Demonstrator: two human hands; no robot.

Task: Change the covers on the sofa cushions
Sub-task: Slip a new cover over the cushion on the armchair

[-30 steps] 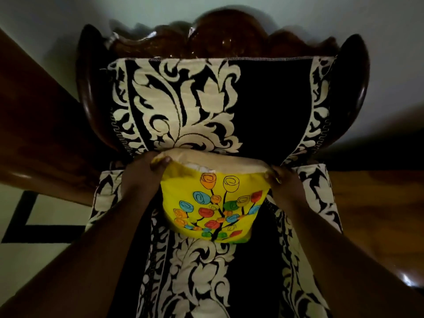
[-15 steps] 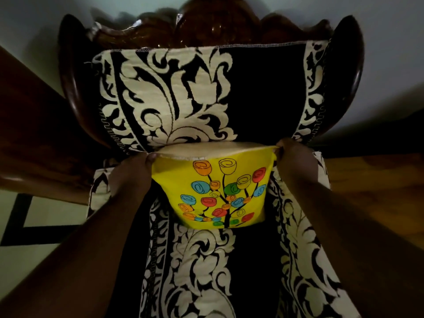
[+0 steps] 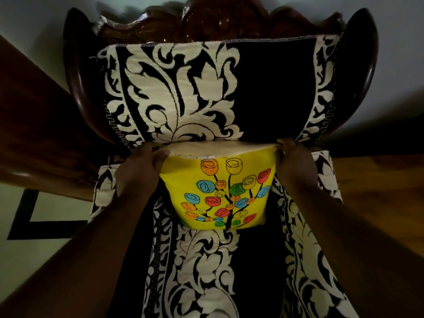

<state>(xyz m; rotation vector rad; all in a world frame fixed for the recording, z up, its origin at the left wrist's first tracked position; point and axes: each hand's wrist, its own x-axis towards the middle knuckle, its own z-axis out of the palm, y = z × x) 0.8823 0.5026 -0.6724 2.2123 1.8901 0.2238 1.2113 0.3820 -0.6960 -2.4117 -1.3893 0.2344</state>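
A yellow cushion cover [image 3: 220, 193] printed with a tree of coloured swirls stands on the chair seat, its open top against the backrest. The pale cushion [image 3: 220, 148] inside shows at the cover's mouth. My left hand [image 3: 140, 171] grips the cover's upper left corner, thumb over the edge. My right hand [image 3: 296, 161] pinches the upper right corner. Both arms reach in from below.
The chair has a black-and-cream floral throw over its backrest [image 3: 183, 92] and seat [image 3: 206, 271], with a carved dark wooden frame [image 3: 220, 21] and curved side wings. Wooden armrests [image 3: 41, 134] flank it. A pale floor with a black line [image 3: 25, 216] lies at left.
The cushion has been raised and pushed back towards the backrest. My hands pulled the cover's top corners apart, so its mouth is now stretched flat and wide.
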